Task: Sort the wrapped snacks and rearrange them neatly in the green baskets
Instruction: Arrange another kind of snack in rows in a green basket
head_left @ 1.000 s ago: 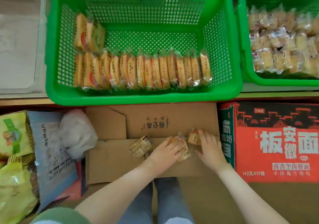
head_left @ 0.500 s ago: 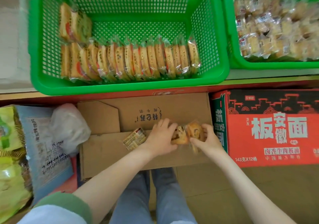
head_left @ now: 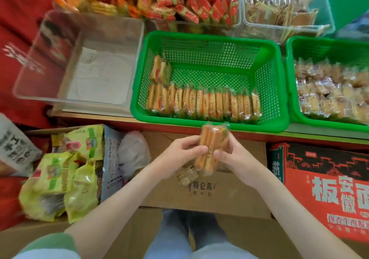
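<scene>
Counted, left to right: yellow-green bags at 9 o'clock, three or four; one clear bin at 10 o'clock; one white plastic bag; two green baskets; one red carton at 4 o'clock.

In the middle basket a snack row of about fifteen upright packets is noted along the 6 o'clock wall. A small group of about three is leaned in its 10 o'clock corner.

One loose packet is seen on the cardboard box.

Hard to read: the held stack is blurred, at least two packets, exact number not told. The right basket is cut off at the frame edge. The clear tubs at 12 o'clock are smeared.

Contents: the clear bin holds nothing visible. The right basket is filled with pale snacks, uncounted. Both baskets are carried by the desk.

The held stack is kept above the box, just at 6 o'clock of the middle basket. It is clamped between the left hand and right hand, fingers curled onto it from both sides.
</scene>
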`<state>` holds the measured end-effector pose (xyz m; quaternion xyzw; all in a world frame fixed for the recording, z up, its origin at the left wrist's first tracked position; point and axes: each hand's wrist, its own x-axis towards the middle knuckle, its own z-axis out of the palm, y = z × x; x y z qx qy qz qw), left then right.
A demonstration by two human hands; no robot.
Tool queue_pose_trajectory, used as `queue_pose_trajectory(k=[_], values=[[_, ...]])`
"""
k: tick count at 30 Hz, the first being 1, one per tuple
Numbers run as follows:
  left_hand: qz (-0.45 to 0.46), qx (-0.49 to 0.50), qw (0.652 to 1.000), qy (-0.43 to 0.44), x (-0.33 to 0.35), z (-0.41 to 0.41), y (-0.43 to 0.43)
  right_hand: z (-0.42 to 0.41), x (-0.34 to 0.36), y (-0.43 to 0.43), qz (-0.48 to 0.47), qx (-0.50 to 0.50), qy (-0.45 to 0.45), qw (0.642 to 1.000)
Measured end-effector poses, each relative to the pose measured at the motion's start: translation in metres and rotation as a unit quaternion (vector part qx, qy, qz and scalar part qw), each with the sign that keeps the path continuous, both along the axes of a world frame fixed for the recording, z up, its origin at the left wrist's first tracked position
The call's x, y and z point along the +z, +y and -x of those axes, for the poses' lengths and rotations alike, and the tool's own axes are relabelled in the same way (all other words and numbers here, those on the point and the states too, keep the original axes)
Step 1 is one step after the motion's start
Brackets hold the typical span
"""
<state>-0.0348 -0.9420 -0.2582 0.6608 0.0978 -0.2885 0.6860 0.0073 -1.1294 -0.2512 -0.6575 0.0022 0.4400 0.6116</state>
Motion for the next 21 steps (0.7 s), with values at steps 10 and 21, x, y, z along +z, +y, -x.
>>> queue_pose_trajectory(k=[10, 21], values=[[-0.450, 0.098, 0.857, -0.232, 0.001, -0.088, 0.120, -0.126, 0.015, 0.111, 0.030, -0.163, -0.009, 0.986], [-0.526, 0.050, 0.826, -0.198, -0.051, -0.143, 0.155, -0.207, -0.081, 0.212, 0.430, -0.030, -0.219, 0.875]])
